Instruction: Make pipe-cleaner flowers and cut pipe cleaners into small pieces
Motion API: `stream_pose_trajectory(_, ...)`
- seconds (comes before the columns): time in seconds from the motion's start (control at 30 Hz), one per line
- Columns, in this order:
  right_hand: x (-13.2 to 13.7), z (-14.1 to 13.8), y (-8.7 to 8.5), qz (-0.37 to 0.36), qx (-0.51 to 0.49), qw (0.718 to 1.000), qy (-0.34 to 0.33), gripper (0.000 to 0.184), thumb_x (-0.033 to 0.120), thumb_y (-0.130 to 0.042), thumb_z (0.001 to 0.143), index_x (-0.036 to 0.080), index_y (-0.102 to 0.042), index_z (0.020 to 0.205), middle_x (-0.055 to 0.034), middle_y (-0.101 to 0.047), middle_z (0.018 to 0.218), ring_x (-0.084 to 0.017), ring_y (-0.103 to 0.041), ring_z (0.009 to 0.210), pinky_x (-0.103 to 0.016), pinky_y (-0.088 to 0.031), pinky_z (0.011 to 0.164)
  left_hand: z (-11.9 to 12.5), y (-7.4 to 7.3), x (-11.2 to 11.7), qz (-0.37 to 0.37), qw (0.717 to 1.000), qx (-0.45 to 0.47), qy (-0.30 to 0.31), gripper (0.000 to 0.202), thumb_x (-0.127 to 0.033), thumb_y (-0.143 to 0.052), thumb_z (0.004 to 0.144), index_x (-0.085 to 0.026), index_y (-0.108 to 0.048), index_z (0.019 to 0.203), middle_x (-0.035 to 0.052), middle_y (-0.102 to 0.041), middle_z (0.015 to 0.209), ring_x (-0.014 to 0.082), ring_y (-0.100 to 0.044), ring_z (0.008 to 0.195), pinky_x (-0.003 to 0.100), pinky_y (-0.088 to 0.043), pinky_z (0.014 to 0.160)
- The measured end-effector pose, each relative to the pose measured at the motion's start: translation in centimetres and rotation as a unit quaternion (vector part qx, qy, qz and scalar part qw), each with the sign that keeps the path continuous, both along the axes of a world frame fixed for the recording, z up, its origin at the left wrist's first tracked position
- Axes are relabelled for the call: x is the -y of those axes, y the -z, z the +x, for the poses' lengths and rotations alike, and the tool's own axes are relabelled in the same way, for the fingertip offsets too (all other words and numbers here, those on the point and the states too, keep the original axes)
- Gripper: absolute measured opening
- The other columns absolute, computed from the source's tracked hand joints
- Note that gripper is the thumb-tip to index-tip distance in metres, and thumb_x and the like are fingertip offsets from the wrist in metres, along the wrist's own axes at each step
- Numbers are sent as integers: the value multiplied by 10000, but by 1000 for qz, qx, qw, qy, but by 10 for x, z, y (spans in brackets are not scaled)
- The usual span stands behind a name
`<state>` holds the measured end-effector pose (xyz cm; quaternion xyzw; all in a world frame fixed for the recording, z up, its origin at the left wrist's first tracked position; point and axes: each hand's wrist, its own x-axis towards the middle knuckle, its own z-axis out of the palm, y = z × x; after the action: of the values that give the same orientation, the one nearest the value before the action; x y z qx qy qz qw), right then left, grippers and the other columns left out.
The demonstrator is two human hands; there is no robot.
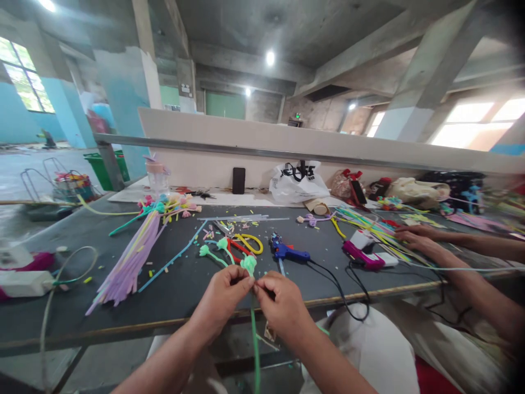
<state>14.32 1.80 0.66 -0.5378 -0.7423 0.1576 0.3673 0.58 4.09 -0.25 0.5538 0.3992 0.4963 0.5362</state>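
My left hand (233, 284) and my right hand (278, 298) meet at the table's front edge, both pinching a green pipe cleaner flower (248, 265). Its pale green fuzzy head stands above my fingertips, and the long green stem (256, 350) hangs below the edge. Just beyond lie two more light green pipe cleaner pieces (213, 253) and scissors with red and yellow handles (250, 244). A blue hot glue gun (290, 253) rests to the right of them, its black cord trailing right. The exact spot under my fingertips is hidden.
Purple pipe cleaners (129, 254) with colourful heads lie at left, near a power strip (28, 283). At right are a magenta-and-white power strip (369, 253), more pipe cleaners (375, 230) and a co-worker's hands (420, 241). A phone (238, 180) and white bag (299, 183) stand behind.
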Motion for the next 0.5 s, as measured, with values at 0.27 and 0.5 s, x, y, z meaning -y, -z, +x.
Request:
stream_pose_trajectory(0.27,-2,-4,13,61,112,991,35,254,174,-412,810,165,-561,604,-18,-522,640,-123,-482,593,-223,-325,561,9,20,0,-14,998,-28,-46,174,-307,-560,708,-134,-575,687,-20,-547,630,105,-476,601,210,-388,595)
stream_pose_trajectory(0.5,-13,21,-2,-63,-93,990,86,247,336,-504,715,151,-651,642,-22,-602,611,-161,-528,607,-242,-376,579,-31,-7,-42,99,912,-380,-121,264,-318,-469,749,-152,-632,625,24,-603,665,148,-535,668,228,-365,611)
